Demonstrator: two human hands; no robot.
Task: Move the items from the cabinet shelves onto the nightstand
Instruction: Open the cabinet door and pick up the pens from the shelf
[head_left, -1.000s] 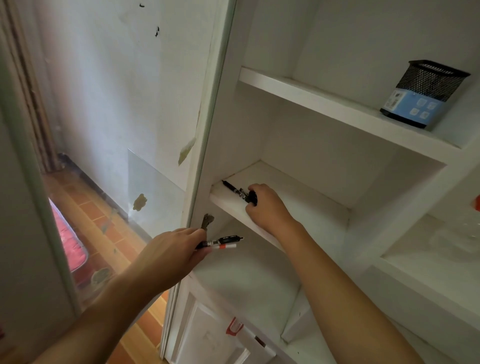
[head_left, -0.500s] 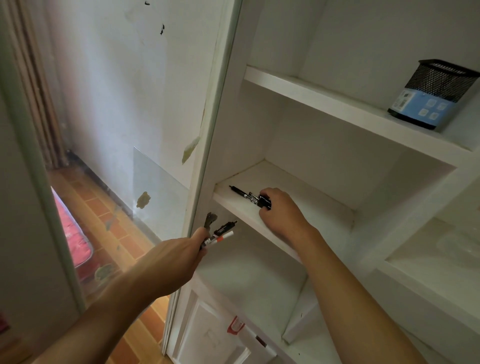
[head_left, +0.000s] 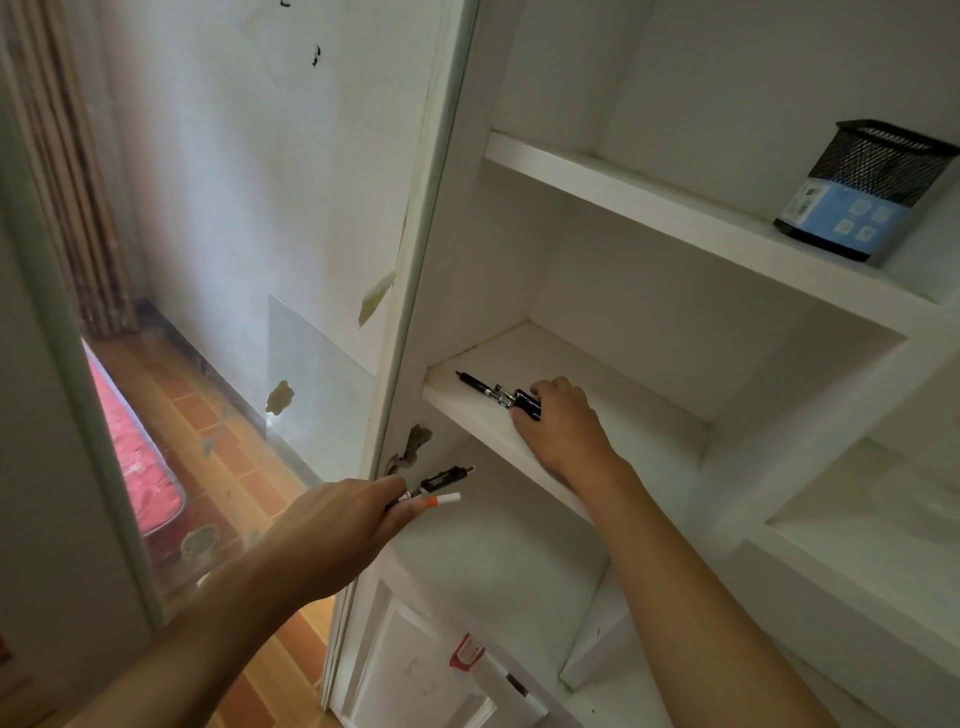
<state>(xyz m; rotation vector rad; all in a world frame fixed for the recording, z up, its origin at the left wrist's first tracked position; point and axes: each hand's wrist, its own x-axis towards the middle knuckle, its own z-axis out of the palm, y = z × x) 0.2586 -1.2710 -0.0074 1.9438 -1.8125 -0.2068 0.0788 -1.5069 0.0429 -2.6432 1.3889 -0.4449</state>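
— Where are the pens?
— Right hand (head_left: 563, 423) pinches a black pen (head_left: 496, 393) on the middle shelf (head_left: 623, 410); left hand (head_left: 337, 525), at 7 o'clock, clutches two pens (head_left: 434, 486).
— Handling?
— Likely light, stiff, slick — grip mid-barrel.

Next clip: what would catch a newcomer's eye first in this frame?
First, the two hands at the white cabinet: the right hand grips black pens lying on the middle shelf, while the left hand holds a black pen and a white marker with an orange band just below it. Next, the black mesh pen holder with a blue label stands alone on the upper shelf, far right.
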